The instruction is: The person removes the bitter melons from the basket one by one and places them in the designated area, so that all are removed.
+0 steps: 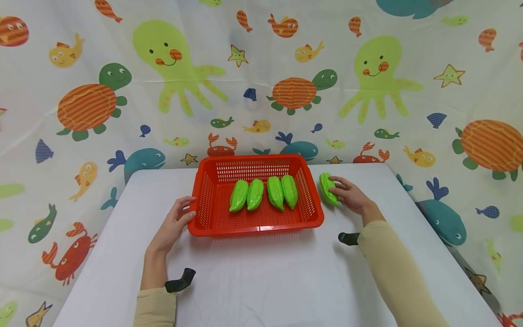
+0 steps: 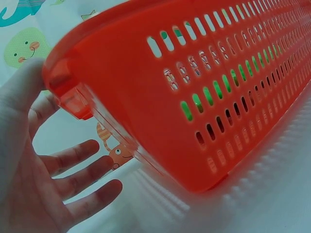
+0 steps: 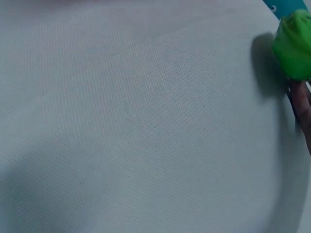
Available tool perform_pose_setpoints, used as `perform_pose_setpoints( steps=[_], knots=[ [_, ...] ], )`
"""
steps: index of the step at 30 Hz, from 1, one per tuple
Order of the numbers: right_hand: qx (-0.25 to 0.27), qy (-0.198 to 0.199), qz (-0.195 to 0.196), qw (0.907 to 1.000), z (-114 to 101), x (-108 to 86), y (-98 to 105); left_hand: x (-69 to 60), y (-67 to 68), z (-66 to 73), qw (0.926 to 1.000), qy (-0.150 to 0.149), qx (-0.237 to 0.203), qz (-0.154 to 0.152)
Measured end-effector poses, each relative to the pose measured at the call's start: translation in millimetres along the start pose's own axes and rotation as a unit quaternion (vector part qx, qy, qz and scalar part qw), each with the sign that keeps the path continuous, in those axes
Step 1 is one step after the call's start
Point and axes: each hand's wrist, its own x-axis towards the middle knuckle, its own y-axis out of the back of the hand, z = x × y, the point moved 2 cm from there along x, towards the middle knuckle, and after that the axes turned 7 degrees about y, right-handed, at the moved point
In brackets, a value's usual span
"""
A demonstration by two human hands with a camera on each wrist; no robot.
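Observation:
A red basket (image 1: 261, 228) holds several green ridged fruits (image 1: 255, 194), lying in two pairs. At its left end, my left hand (image 1: 173, 222) touches the rim; in the left wrist view the left hand (image 2: 53, 170) has its thumb at the rim of the basket (image 2: 131, 97) and its other fingers spread below. Right of the basket, my right hand (image 1: 352, 196) grips another green fruit (image 1: 327, 188) by its right side. In the right wrist view only part of that fruit (image 3: 294, 46) and a finger (image 3: 301, 104) show at the right edge.
The white table (image 1: 261, 281) extends in front of and beside the basket. Behind it hangs a curtain (image 1: 261, 59) printed with sea animals. A dark strap end (image 1: 180, 280) sticks out at the left wrist, another (image 1: 348, 238) at the right wrist.

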Motion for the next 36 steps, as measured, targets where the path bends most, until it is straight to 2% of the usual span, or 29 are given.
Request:
perform_pose_setpoints(
  steps=[9, 21, 32, 36],
  knots=[
    [-0.061, -0.009, 0.021, 0.9979, 0.2, 5.8, 1.4, 0.0, -0.3, 0.2, 1.0, 0.0, 0.001, 0.002],
    [-0.117, -0.011, 0.048, 0.9919, 2.7, 8.7, -0.6, 1.2, -0.3, -0.9, 1.0, 0.002, -0.005, -0.002],
    [-0.098, 0.0, 0.092, 0.9909, 2.8, 11.3, -7.1, 1.2, -0.3, -0.9, 1.0, 0.002, -0.003, -0.003],
    [-0.1, 0.005, 0.096, 0.9904, 1.8, 11.3, -8.4, 1.4, -0.2, -0.9, 1.0, 0.004, -0.002, -0.001]
  ],
)
